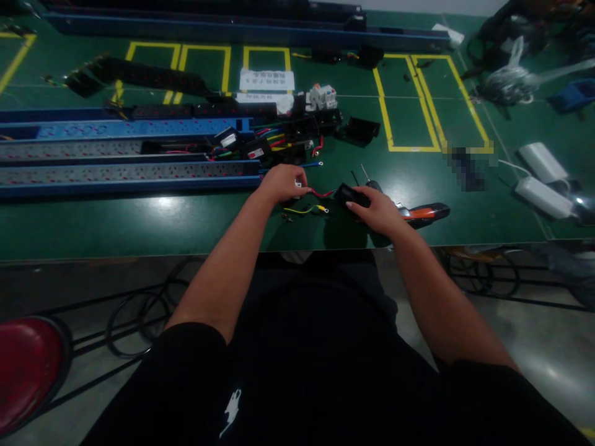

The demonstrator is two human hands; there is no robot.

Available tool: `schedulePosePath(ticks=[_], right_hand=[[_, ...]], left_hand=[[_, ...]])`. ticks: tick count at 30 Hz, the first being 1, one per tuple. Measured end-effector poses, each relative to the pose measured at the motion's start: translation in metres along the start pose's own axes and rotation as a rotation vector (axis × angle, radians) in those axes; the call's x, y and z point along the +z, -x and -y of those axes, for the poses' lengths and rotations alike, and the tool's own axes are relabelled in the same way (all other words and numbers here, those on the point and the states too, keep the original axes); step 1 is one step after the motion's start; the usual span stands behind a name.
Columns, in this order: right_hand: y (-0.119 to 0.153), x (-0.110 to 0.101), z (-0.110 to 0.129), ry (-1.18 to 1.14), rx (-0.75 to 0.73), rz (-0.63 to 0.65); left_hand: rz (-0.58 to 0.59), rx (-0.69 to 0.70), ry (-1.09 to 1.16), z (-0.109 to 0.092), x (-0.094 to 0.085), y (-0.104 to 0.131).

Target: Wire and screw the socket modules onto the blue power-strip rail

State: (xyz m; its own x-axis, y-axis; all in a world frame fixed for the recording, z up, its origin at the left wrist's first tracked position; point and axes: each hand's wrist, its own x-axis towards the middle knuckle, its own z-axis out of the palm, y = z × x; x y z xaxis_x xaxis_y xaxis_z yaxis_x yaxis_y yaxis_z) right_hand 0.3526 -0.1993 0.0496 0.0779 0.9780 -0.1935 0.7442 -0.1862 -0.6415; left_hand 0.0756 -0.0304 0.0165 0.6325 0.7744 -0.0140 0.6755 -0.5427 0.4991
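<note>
Over the front of the green table, my left hand [284,184] is closed, its thumb and finger pinching a red wire [320,194]. The wire runs right toward a small black housing [352,196] that my right hand [375,210] grips from the right. Just below the wire lies a yellow-green wire [304,211] with a ring terminal. A blue wire [310,165] with a ring end sticks out above my left hand. Beside my right hand are a screwdriver [370,181] and an orange-and-black power tool [425,214], partly covered by the hand.
Long blue power strips [139,179] lie to the left, with loose wires at their ends. Black socket parts [362,130] and a white paper label [266,80] are behind. White adapters [543,197] lie at right. A red stool [30,371] stands below left.
</note>
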Motion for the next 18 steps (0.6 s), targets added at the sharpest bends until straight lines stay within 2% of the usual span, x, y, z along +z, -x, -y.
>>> schedulePosePath(ticks=[3, 6, 9, 12, 18], right_hand=[[-0.002, 0.001, 0.001, -0.064, 0.051, -0.055], [-0.006, -0.002, 0.003, -0.024, 0.023, -0.091], [-0.011, -0.007, 0.003, 0.052, -0.018, -0.034], [-0.014, -0.015, 0.002, 0.080, -0.033, -0.030], [-0.019, -0.024, 0.003, -0.020, 0.080, 0.067]], left_hand=[[0.010, -0.011, 0.009, -0.002, -0.001, 0.001], [0.000, -0.016, 0.023, -0.001, -0.001, 0.001], [-0.002, 0.006, 0.032, -0.001, 0.000, 0.001], [0.009, 0.024, 0.014, -0.001, 0.001, 0.003], [0.009, 0.022, 0.016, -0.001, 0.002, 0.005]])
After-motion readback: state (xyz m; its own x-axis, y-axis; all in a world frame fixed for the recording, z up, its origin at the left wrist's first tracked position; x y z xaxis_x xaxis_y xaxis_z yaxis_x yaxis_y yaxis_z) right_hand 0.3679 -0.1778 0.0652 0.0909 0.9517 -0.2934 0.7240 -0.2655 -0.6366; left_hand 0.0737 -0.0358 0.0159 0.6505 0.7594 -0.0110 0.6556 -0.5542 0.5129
